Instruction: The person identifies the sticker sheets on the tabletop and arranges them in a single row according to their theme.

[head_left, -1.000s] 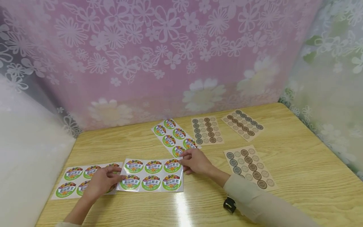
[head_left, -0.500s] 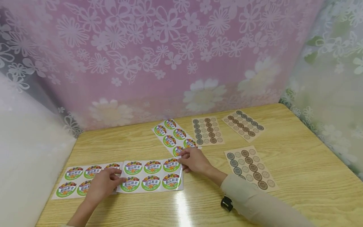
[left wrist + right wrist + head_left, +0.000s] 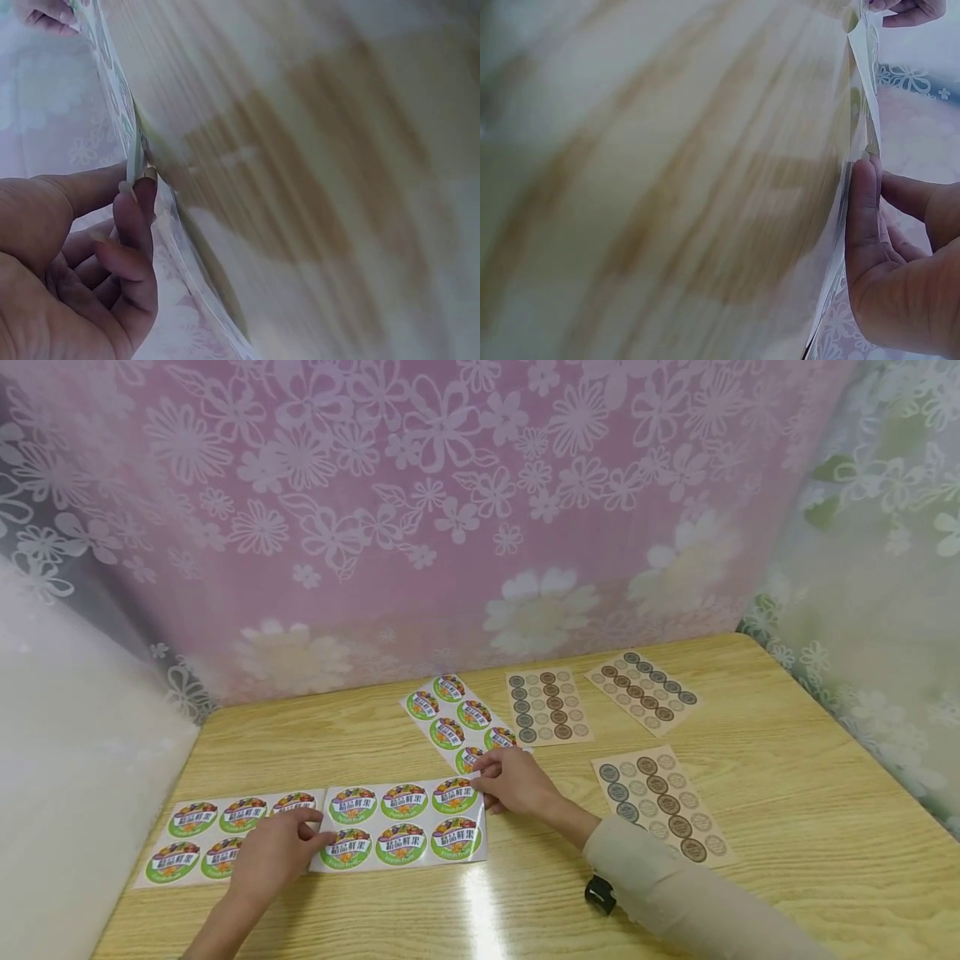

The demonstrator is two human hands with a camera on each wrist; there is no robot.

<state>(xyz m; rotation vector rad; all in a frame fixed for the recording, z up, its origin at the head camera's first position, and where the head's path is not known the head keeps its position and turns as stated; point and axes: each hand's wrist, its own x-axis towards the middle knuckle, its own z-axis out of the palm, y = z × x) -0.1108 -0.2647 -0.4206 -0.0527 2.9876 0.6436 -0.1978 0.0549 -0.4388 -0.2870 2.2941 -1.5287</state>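
Observation:
A white sheet of round fruit stickers, green and purple with printed lettering, lies between both hands near the table's front. My left hand pinches its left edge between thumb and fingers; the left wrist view shows this thin edge in the fingertips. At the upper right corner, my right hand pinches the same sheet with thumb and index finger. A second fruit sticker sheet lies flat to the left, its right end meeting the held sheet and partly hidden under my left hand.
Behind my right hand, a third fruit sticker sheet lies at a slant. Brown paper sheets with small round stickers lie to the right: one upright, one tilted at the back, one nearer, partly behind the right sleeve.
The held sheet has settled lower and shifted slightly, its left edge now lined up along the left sheet's end. My left hand has moved a little to the right; the right hand stays almost in place.

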